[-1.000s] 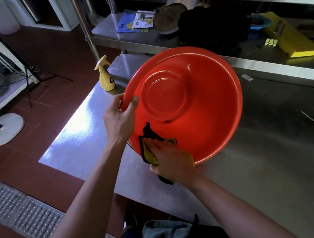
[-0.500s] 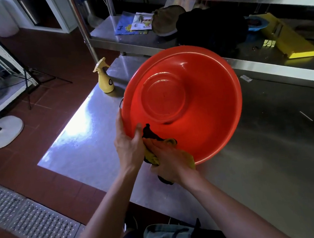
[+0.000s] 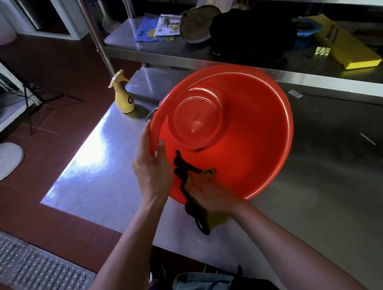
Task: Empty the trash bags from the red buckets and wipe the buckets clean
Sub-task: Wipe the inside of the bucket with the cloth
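Note:
A wide red bucket (image 3: 251, 138) is tilted up on its edge over the steel table, its round base facing me. My left hand (image 3: 151, 168) grips the bucket's left rim, thumb over the edge. My right hand (image 3: 209, 194) holds a yellow and black cloth (image 3: 196, 209) pressed against the lower left of the bucket's outer wall. Part of the cloth hangs below the rim. No trash bag is visible.
A yellow spray bottle (image 3: 123, 96) stands at the far left corner of the steel table (image 3: 98, 174). Behind the bucket a lower steel shelf (image 3: 150, 47) carries papers, a dark bundle and a yellow box (image 3: 346, 46). A floor drain grate (image 3: 27, 266) runs at lower left.
My left hand slid down the bucket's left rim and back up part of the way, regripping it. My right hand keeps the cloth low on the bucket wall.

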Action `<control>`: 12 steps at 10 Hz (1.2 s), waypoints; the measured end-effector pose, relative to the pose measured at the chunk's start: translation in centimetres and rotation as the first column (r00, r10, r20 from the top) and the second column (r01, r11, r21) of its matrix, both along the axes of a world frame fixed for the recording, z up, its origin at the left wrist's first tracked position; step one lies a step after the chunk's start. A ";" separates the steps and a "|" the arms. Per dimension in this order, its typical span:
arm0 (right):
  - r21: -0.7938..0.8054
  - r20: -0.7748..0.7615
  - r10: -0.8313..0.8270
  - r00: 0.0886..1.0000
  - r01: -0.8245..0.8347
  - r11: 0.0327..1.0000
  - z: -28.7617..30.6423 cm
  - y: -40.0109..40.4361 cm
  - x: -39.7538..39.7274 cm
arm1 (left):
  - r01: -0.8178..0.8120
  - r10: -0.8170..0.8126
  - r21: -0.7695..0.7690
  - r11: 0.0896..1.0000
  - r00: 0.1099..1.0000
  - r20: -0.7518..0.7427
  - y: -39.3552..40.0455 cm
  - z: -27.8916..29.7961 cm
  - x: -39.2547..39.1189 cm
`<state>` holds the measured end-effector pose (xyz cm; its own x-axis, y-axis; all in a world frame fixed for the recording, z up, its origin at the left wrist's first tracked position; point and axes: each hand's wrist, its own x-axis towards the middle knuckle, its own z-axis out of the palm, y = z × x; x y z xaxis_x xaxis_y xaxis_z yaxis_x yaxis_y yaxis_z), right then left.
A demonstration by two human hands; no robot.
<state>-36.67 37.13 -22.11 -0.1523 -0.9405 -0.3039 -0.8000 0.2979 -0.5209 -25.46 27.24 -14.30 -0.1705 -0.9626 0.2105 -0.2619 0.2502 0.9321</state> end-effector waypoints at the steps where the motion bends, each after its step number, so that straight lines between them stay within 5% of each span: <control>1: 0.009 -0.108 0.005 0.994 -0.004 1.000 -0.9 0.2 -0.9 | 0.011 -0.011 0.003 1.000 1.000 0.029 0.1 0.2 -0.1; 2: 0.163 -0.222 0.064 0.973 -0.028 0.986 -3.2 0.0 -3.0 | 0.052 -0.049 -0.052 0.997 0.998 0.048 0.5 -0.1 -0.3; 5: 0.212 -0.524 -0.054 0.850 0.192 0.958 -4.7 0.2 -11.6 | 0.156 -0.135 -0.226 0.962 0.985 0.106 0.9 0.3 -1.1; 9: 0.222 -0.861 0.077 0.502 0.235 0.946 1.1 -2.5 -16.4 | 0.116 -0.113 -0.094 0.989 0.993 0.035 0.6 0.8 -1.1; 10: 0.256 -0.868 0.111 0.483 0.246 0.935 0.9 -2.5 -16.4 | 0.088 -0.089 -0.059 0.994 0.996 -0.015 0.8 0.8 -1.4; 12: 0.289 -0.737 0.027 0.675 0.279 0.916 -2.1 -1.3 -14.8 | 0.120 -0.122 -0.079 0.990 0.992 -0.015 0.6 1.4 -2.1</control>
<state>-51.47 35.85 -24.18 -0.5730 -0.7435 -0.3448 -0.8125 0.4602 0.3579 -27.60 27.82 -12.95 -0.2797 -0.9156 0.2888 -0.2067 0.3512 0.9132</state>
